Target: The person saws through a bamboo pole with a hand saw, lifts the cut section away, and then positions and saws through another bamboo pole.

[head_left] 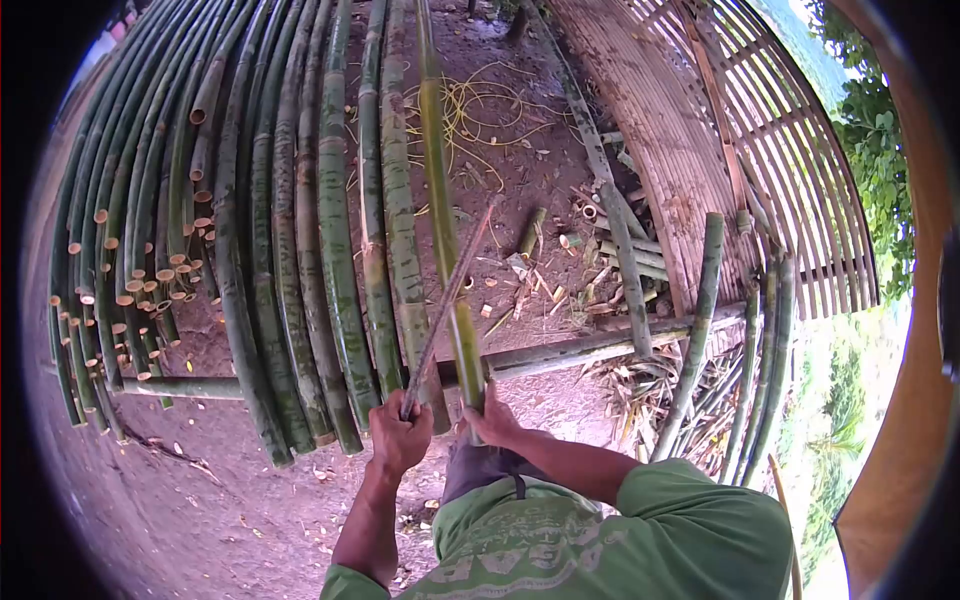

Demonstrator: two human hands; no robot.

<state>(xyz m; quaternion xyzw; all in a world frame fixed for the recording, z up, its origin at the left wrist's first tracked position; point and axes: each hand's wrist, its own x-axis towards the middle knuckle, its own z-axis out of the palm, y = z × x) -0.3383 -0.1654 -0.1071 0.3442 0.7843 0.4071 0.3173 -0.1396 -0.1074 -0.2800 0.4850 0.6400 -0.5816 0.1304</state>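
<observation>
Seen from the head camera, looking down: my left hand (400,432) is closed in a full fist around the lower end of a thin dark stick (478,238). The stick slants up and to the right from my grip and crosses the yellow-green bamboo pole (438,190). My right hand (490,420) is wrapped around the near end of that pole, just beside my left hand, fingers closed on it. The pole runs straight away from me, lies over a horizontal rail (590,347) and reaches the top of the view. To its left, a row of green bamboo poles (300,250) leans side by side on the same rail, cut ends toward me. Offcuts and shavings (545,290) litter the dirt ground (200,500) beyond the rail. A woven bamboo panel (680,130) lies at the upper right.
</observation>
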